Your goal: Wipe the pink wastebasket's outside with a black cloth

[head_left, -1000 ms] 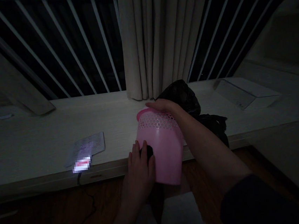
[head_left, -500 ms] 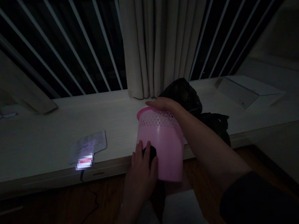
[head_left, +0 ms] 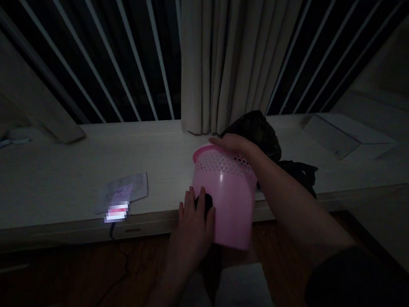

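Note:
A pink bin (head_left: 233, 204) with a band of honeycomb holes below its rim is held tilted in front of the ledge. My right hand (head_left: 230, 143) grips its rim from above, the fingers partly hidden over the opening. Low at the bin's left side is my left hand (head_left: 195, 222), closed round a dark object (head_left: 208, 202) too dim to identify. Behind the bin, a black plastic bag (head_left: 260, 131) lies on the ledge, and a second black bag (head_left: 302, 173) is partly covered by my right forearm.
The white ledge (head_left: 66, 186) runs beneath barred windows and a beige curtain (head_left: 213, 61). On its left are papers (head_left: 126, 187) and a glowing device (head_left: 117, 212) with a cable hanging down. A white box (head_left: 350, 134) stands at the right.
The view has shifted and tilted a little. The bin and my right hand appear slightly farther right, while my left hand remains at the bin's side.

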A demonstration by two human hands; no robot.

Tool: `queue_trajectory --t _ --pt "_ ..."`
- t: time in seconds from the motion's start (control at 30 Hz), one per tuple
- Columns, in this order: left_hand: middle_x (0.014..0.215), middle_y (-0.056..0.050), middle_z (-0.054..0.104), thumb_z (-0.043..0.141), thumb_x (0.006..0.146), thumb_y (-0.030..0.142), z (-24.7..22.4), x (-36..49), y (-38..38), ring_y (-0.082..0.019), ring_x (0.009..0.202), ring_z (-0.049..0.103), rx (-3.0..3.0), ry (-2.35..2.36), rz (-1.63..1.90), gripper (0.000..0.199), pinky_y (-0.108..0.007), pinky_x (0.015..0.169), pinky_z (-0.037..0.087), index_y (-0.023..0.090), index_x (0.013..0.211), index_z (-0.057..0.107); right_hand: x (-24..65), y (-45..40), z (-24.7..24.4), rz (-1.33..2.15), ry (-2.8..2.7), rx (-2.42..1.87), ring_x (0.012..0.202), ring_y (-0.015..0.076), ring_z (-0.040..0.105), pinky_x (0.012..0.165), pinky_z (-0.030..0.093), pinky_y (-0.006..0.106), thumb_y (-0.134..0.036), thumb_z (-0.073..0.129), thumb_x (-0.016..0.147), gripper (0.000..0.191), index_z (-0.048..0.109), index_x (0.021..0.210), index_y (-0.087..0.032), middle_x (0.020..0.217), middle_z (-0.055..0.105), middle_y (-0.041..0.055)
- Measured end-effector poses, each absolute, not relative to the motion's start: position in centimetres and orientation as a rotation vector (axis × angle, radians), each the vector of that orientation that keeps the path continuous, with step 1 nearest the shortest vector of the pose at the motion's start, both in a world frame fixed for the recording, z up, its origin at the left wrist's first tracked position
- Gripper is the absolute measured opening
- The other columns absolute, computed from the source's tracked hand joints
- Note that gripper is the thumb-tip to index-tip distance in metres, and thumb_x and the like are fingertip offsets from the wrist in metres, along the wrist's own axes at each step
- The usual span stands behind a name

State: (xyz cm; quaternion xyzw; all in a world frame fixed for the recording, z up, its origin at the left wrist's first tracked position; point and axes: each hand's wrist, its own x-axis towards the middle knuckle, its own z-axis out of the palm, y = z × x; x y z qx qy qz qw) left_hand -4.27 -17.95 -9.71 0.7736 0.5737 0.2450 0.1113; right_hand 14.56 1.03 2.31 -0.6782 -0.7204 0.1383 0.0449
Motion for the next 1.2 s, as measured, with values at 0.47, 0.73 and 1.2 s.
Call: queue_trajectory --t 0.47,0.73,1.2 --pt "0.155 -0.018 0.028 0.048 0.093 0.038 -6.0 -0.6 -16.5 -0.039 0.143 0.022 2.516 1.556 0.613 0.055 -0.063 0.110 0.024 0.024 0.146 0.037 13.6 0.4 3.1 0.435 -2.261 -2.104 0.117 0.0312 0.059 0.097 0.044 0.038 -0.064 0.031 0.093 0.071 0.069 0.114 -0.008 0.123 0.064 0.0200" --pt "0.155 -0.018 0.030 0.043 0.096 0.041 -5.2 -0.9 -12.6 -0.038 0.143 0.023 2.371 1.711 0.708 0.055 -0.061 0.111 0.022 0.021 0.147 0.037 13.7 0.3 3.1 0.426 -2.262 -2.115 0.115 0.0301 0.061 0.093 0.046 0.035 -0.064 0.030 0.093 0.071 0.070 0.113 -0.009 0.121 0.066 0.0184" --pt "0.156 -0.015 0.029 0.044 0.095 0.037 -7.5 -2.8 -20.2 -0.038 0.143 0.023 2.465 1.573 0.632 0.054 -0.064 0.109 0.026 0.028 0.147 0.035 13.5 0.9 2.8 0.463 -2.225 -2.099 0.117 0.0335 0.059 0.095 0.046 0.039 -0.067 0.033 0.091 0.073 0.068 0.113 -0.008 0.123 0.064 0.0204"
